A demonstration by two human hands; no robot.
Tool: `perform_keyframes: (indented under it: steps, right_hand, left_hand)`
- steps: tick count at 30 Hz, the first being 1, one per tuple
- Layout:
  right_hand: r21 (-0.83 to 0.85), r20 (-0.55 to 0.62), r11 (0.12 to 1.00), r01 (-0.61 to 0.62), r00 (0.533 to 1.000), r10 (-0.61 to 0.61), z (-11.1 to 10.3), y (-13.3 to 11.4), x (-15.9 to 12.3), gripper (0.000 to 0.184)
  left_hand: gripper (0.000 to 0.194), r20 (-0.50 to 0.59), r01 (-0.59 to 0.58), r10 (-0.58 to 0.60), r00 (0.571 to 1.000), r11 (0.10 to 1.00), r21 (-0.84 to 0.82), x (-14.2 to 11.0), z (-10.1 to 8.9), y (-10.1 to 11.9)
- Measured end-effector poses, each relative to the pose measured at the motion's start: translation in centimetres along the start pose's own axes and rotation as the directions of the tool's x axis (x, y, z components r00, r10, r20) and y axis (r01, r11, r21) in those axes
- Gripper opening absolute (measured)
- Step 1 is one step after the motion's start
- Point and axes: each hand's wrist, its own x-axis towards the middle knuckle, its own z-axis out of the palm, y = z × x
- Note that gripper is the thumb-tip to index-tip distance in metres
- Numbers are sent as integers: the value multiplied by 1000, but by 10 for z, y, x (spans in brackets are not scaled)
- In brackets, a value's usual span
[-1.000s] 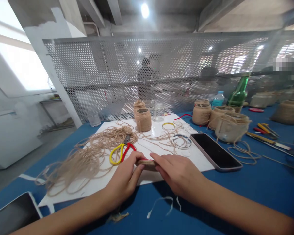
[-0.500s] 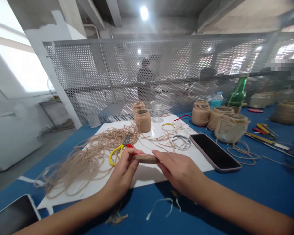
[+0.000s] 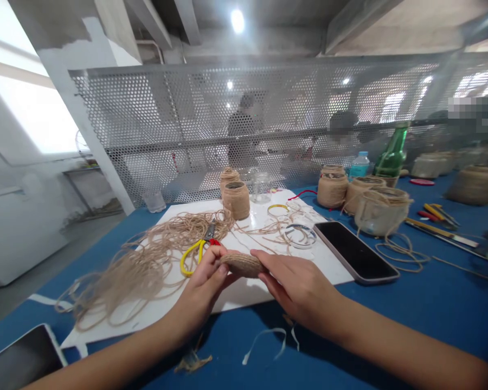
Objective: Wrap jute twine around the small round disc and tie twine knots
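Blue table: it spreads beneath your arms, with a white sheet over its middle and a pale strip curling on the bare blue near you.
Room: a perforated metal screen stands beyond the work — a person shows dimly through it — and a bright ceiling light hangs overhead.
Left hand: your thumb and bent forefinger are pinched on the left end of the twine-wrapped disc (your remaining fingers are mostly hidden).
Right hand: your forefinger reaches over the disc's right end with the thumb below, so the two grip it between them.
Disc's place: held up between your hands above the sheet's near edge, tilted so you see its ridged side.
Left of centre: loose jute twine heaps across the sheet, and scissors lie against it, partly behind your left fingers.
Right of centre: a smartphone lies face up, half on the sheet.
Behind: a twine-wrapped jar stands upright.
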Motion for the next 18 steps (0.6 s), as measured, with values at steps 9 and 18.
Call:
perform_keyframes:
  steps: [9, 18]
  right_hand:
    - [-37, 184, 997, 69, 981, -61, 4, 3, -4, 31]
    - [-105, 229, 984, 144, 966, -117, 5, 1, -6, 36]
  left_hand:
    - [22, 137, -202, 151, 979, 627, 752, 0, 1, 15]
    - [22, 259, -366, 289, 922, 422, 830, -2, -2, 10]
